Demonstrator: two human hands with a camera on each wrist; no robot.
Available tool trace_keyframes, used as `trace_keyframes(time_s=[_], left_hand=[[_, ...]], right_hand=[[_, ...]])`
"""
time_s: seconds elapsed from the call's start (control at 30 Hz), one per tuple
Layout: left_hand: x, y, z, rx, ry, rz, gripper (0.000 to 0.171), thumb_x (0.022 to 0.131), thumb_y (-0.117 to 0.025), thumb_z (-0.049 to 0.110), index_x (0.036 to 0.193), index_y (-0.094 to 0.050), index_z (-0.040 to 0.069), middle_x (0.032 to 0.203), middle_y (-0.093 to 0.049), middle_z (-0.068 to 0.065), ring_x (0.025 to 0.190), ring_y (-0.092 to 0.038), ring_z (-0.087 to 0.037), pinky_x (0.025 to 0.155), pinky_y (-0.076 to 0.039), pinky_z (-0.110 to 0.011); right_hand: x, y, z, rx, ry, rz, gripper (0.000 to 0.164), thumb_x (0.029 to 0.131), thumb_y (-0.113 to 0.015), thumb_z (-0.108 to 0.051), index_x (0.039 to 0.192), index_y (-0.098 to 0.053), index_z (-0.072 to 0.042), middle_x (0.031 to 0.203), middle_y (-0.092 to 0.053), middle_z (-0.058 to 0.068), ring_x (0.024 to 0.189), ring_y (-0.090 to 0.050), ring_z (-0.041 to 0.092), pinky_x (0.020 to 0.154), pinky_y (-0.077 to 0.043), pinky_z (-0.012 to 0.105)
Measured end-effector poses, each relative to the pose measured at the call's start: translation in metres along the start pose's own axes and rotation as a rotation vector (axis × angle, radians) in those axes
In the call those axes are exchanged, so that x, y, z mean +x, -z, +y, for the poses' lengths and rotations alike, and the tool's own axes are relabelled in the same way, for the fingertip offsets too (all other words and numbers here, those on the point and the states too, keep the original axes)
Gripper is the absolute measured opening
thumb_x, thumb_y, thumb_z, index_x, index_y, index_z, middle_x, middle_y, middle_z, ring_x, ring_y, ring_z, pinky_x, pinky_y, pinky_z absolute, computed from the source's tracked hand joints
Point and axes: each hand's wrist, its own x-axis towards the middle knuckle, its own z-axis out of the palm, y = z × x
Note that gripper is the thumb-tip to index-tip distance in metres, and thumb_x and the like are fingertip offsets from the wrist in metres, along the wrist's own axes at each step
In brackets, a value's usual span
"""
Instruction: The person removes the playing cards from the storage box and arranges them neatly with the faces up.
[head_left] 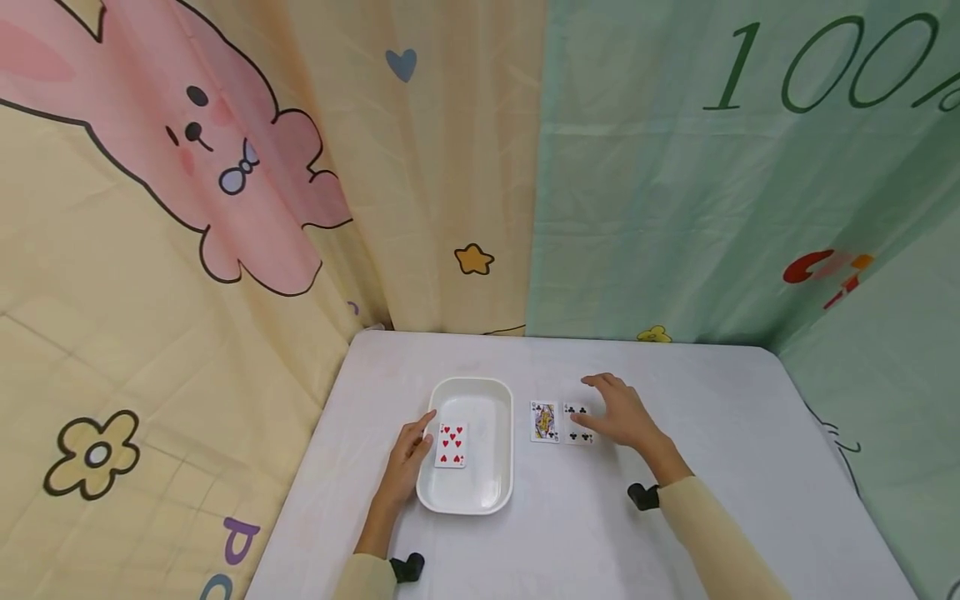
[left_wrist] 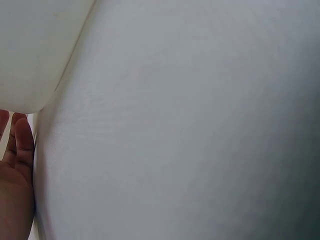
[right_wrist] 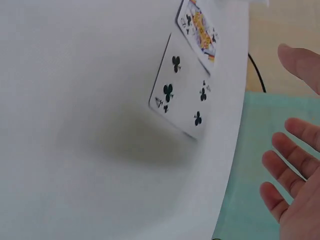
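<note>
On the table lies a white plastic tray (head_left: 491,492) with a hearts playing card (head_left: 451,446) face up inside it. My left hand (head_left: 406,452) rests at the tray's left side, thumb and forefinger at the rim. The left wrist view shows its fingers (left_wrist: 24,137) beside the tray's wall (left_wrist: 40,55). Right of the tray lie two more face-up cards, a clubs face card (head_left: 544,422) and a clubs number card (head_left: 573,437). My right hand (head_left: 621,414) hovers above the number card, thumb and fingers spread apart, holding nothing.
A white cloth covers the table (head_left: 712,400). Behind it hang a cream curtain (head_left: 465,167) with cartoon prints and a green curtain (head_left: 637,208). Black straps (head_left: 643,497) sit on both wrists, below light sleeves (head_left: 712,533).
</note>
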Motion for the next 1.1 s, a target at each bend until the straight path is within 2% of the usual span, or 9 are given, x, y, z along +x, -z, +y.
trace_keyframes(time_s=[0.27, 0.37, 0.73, 0.97, 1.1], left_hand=[[0.001, 0.002, 0.001, 0.011, 0.02, 0.013, 0.043, 0.108, -0.054, 0.027, 0.15, -0.054, 0.036, 0.13, -0.054, -0.002, 0.105, -0.047, -0.017, 0.094, -0.04, -0.032], [0.002, 0.002, 0.001, 0.009, 0.007, 0.017, 0.043, 0.107, -0.054, 0.026, 0.15, -0.054, 0.033, 0.129, -0.055, -0.003, 0.104, -0.047, -0.016, 0.093, -0.04, -0.032], [0.001, -0.002, -0.003, -0.062, -0.065, 0.034, 0.043, 0.106, -0.057, 0.016, 0.149, -0.056, 0.018, 0.129, -0.056, -0.017, 0.097, -0.045, -0.015, 0.088, -0.038, -0.026], [0.001, -0.002, 0.0, -0.039, -0.043, 0.016, 0.043, 0.107, -0.054, 0.021, 0.15, -0.055, 0.027, 0.129, -0.056, -0.011, 0.099, -0.048, -0.015, 0.09, -0.04, -0.027], [-0.001, -0.004, 0.005, -0.045, -0.026, 0.027, 0.043, 0.108, -0.053, 0.019, 0.15, -0.055, 0.024, 0.129, -0.055, -0.013, 0.099, -0.048, -0.016, 0.089, -0.04, -0.027]], right_hand=[[0.01, 0.001, -0.037, 0.02, 0.085, 0.047, 0.073, 0.087, -0.078, -0.05, 0.143, -0.057, -0.01, 0.145, -0.057, 0.015, 0.135, -0.052, 0.038, 0.109, -0.04, 0.064], [0.015, -0.002, -0.051, 0.028, 0.107, 0.048, 0.072, 0.087, -0.077, -0.052, 0.143, -0.057, -0.012, 0.146, -0.057, 0.012, 0.136, -0.052, 0.036, 0.109, -0.041, 0.062], [0.031, -0.021, -0.102, 0.069, 0.204, -0.012, 0.074, 0.086, -0.075, -0.056, 0.143, -0.057, -0.014, 0.145, -0.057, 0.008, 0.136, -0.052, 0.031, 0.111, -0.042, 0.056], [0.036, -0.038, -0.133, 0.076, 0.227, -0.049, 0.074, 0.086, -0.073, -0.061, 0.144, -0.057, -0.018, 0.145, -0.057, 0.006, 0.134, -0.054, 0.029, 0.111, -0.045, 0.053], [0.039, -0.05, -0.145, 0.079, 0.265, -0.08, 0.075, 0.086, -0.073, -0.059, 0.145, -0.056, -0.016, 0.145, -0.057, 0.006, 0.132, -0.055, 0.029, 0.109, -0.047, 0.052]])
